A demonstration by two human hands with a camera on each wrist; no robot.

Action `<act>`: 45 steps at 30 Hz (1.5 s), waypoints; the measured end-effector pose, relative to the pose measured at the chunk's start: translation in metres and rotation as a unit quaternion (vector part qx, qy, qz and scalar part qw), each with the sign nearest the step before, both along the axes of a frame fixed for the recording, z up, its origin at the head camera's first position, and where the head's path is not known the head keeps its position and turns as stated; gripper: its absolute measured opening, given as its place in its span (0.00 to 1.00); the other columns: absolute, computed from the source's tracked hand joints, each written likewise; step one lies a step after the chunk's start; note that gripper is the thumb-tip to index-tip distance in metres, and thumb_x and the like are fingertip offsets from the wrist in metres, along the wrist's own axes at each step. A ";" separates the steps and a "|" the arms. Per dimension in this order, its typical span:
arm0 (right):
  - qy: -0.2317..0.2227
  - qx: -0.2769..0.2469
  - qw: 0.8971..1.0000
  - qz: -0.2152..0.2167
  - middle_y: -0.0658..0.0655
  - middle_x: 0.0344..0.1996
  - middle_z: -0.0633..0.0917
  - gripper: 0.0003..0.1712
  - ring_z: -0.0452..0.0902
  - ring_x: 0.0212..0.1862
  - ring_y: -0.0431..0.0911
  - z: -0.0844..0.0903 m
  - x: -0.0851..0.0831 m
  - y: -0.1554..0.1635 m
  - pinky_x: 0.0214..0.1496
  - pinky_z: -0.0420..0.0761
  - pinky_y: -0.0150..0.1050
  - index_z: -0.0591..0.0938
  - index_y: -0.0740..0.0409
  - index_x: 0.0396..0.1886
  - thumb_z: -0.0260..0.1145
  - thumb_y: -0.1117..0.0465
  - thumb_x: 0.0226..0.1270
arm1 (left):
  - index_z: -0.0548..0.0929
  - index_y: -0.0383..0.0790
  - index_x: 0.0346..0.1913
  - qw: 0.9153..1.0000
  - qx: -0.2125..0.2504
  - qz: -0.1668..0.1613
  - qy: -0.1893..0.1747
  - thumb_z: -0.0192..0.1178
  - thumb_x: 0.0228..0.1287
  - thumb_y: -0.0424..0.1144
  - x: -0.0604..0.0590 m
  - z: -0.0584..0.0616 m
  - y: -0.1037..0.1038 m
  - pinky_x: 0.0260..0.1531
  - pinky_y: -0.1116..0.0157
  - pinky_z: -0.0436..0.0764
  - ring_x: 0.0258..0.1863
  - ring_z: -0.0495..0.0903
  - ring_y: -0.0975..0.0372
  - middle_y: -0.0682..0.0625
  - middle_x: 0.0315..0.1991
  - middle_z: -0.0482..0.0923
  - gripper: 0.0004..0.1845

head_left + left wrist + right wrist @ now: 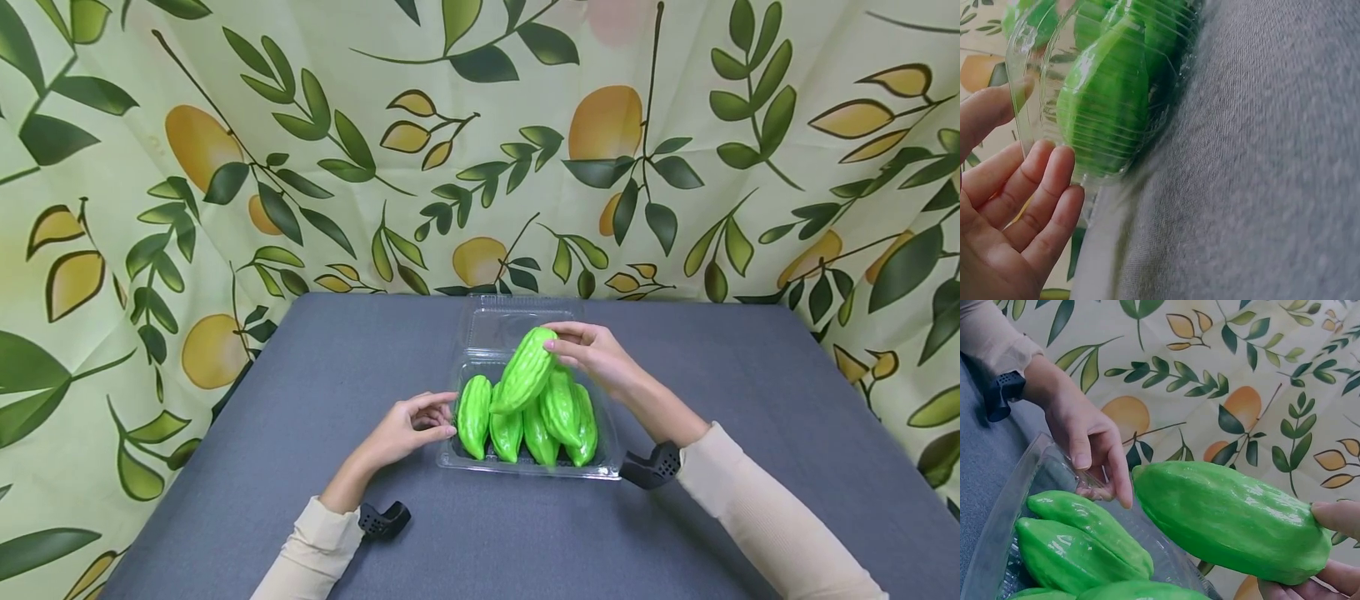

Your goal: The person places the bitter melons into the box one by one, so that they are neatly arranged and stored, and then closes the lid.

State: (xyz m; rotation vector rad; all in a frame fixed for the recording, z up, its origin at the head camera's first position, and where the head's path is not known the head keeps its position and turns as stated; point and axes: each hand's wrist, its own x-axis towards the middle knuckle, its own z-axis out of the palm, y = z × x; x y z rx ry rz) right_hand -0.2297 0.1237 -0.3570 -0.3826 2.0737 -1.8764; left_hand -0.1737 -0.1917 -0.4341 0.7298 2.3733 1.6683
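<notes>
A clear plastic clamshell box lies open on the grey table, with several glossy green ridged gourds standing side by side in it. My right hand holds one more green gourd by its upper end, slanted above the others; the same gourd fills the right wrist view. My left hand rests with relaxed fingers against the box's left rim, fingertips touching the plastic.
The grey table runs wide on both sides of the box. A leaf-and-fruit patterned cloth hangs behind and to the sides. The box's lid lies flat behind it. Black wrist mounts sit on both forearms.
</notes>
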 end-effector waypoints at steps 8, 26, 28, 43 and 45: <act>-0.026 -0.032 0.999 0.021 0.35 0.38 0.83 0.30 0.80 0.43 0.30 0.003 -0.009 -0.001 0.52 0.79 0.23 0.62 0.75 0.68 0.56 0.65 0.70 | 0.72 0.22 0.61 1.000 0.000 0.011 0.012 0.63 0.60 0.29 0.001 -0.001 0.007 0.44 0.76 0.80 0.37 0.76 0.76 0.30 0.42 0.76 0.26; -0.036 0.055 0.995 0.074 0.54 0.55 0.82 0.29 0.79 0.53 0.37 0.005 -0.020 -0.015 0.74 0.67 0.49 0.68 0.66 0.67 0.60 0.61 0.69 | 0.71 0.23 0.62 1.000 0.005 0.012 0.009 0.63 0.61 0.29 0.004 -0.003 0.015 0.45 0.76 0.80 0.38 0.75 0.76 0.30 0.43 0.76 0.26; -0.042 0.061 0.994 0.079 0.61 0.63 0.77 0.30 0.76 0.60 0.44 0.004 -0.019 -0.019 0.75 0.66 0.50 0.68 0.66 0.68 0.60 0.60 0.69 | 0.71 0.22 0.61 1.000 0.007 0.010 0.009 0.62 0.61 0.29 0.004 -0.003 0.014 0.44 0.76 0.80 0.38 0.75 0.76 0.30 0.43 0.76 0.26; -0.055 0.081 0.989 0.106 0.67 0.67 0.71 0.30 0.69 0.68 0.60 -0.003 -0.014 -0.037 0.76 0.64 0.52 0.66 0.67 0.68 0.58 0.58 0.71 | 0.71 0.22 0.62 1.000 0.014 0.008 0.001 0.62 0.62 0.29 0.004 -0.004 0.014 0.45 0.77 0.80 0.38 0.76 0.75 0.29 0.43 0.76 0.26; -0.055 0.087 0.989 0.107 0.67 0.67 0.72 0.31 0.70 0.68 0.60 -0.004 -0.013 -0.039 0.75 0.64 0.52 0.66 0.67 0.69 0.58 0.57 0.71 | 0.71 0.22 0.62 1.000 0.013 0.006 0.004 0.62 0.62 0.29 0.004 -0.004 0.013 0.45 0.76 0.80 0.38 0.75 0.76 0.29 0.43 0.76 0.26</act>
